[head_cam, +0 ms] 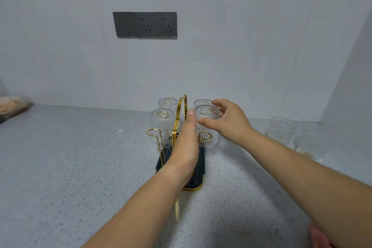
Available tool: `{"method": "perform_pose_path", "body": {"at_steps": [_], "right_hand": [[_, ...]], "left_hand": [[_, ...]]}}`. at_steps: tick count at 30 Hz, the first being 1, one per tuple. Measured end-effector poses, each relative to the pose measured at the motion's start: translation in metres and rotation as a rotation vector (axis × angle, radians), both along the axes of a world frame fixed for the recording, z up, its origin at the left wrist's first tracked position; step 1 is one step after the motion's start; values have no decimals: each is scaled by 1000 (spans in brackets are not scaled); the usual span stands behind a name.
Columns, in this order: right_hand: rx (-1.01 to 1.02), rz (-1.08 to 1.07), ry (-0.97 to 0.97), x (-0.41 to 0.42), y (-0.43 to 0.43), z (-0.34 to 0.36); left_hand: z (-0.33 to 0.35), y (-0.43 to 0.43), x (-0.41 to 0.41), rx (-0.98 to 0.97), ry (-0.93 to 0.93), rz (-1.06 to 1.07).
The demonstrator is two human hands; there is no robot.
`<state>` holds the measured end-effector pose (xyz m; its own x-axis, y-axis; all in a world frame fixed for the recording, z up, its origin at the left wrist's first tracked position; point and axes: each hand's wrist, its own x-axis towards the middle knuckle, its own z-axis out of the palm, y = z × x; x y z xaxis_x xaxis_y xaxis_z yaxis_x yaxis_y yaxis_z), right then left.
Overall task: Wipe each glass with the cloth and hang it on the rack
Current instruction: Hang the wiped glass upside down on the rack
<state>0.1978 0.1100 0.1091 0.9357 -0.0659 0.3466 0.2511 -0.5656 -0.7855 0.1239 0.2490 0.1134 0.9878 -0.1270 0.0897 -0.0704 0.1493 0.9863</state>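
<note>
Grips, with the right hand point(227, 121), thumb and fingers curled round the upturned base, the near-right clear ribbed glass point(206, 111), mouth down on the gold wire rack point(181, 106). Holds the left hand point(187, 143) released, fingers straight, edge-on just beside the rack's tall central handle; cannot tell whether touching.

Seems to be seating this glass on its prong. To do it well: lower straight down with the prong inside the mouth, steady the rack against tipping, let go only once settled, avoid knocking the far-right glass point(202, 102) just behind.

On the rack, four ribbed glasses in all, two each side of the handle, over a dark gold-edged tray point(201, 159); one bare looped prong point(154, 133) at the near left. Further right on the speckled grey desk point(80, 157), two plain clear glasses point(281, 133), upright, apparently empty. Pink cloth point(320, 235) at the lower right corner, mostly cut off.
</note>
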Motion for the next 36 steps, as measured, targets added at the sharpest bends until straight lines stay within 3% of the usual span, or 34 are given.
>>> {"method": "perform_pose_path", "body": {"at_steps": [24,36], "right_hand": [[10,5,36,4,-1,-17],[-28,25,69,5,-3,-19]], "left_hand": [[-15,-5,10,-23,65,40],[-25,-1,11,73,35,5]]}}
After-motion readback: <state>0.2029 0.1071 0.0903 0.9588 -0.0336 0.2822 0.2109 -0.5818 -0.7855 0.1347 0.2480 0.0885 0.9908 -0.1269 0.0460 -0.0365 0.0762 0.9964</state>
